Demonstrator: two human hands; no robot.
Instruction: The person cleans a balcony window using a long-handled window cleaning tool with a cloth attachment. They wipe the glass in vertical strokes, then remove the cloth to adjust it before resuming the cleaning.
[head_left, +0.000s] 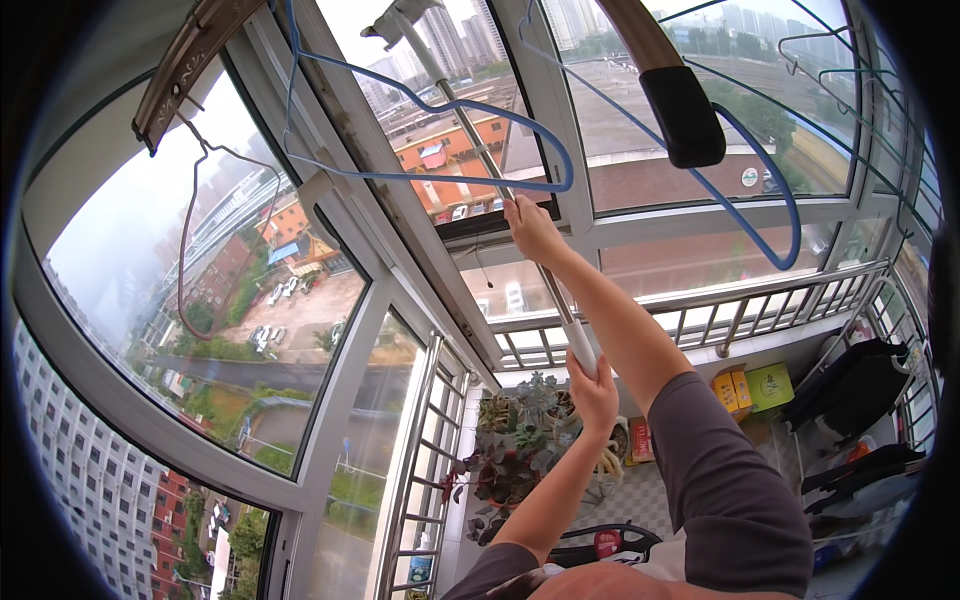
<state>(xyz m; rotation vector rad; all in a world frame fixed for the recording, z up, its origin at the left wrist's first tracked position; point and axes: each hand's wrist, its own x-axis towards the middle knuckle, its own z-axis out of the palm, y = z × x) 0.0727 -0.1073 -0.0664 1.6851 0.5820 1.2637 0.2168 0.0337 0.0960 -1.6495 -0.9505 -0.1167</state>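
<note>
A long metal pole (473, 135) slants up from my hands across the window frame, with a greyish cloth-like head (397, 21) at its top end. My right hand (534, 232) grips the metal shaft about midway. Lower down, my left hand (594, 394) is closed around the white grip (580, 349) at the pole's bottom end. The head is up by the tall window pane at the top; whether it touches the glass, I cannot tell. A blue clothes hanger (450, 105) hangs in front of the pole, above my right hand.
More hangers hang at the left (184, 247) and right (757, 157), beside a drying rack's black end cap (682, 116). Stainless steel railings (420, 450) line the windows. Potted plants (517, 480), a green box (769, 386) and dark clothes (847, 382) are below.
</note>
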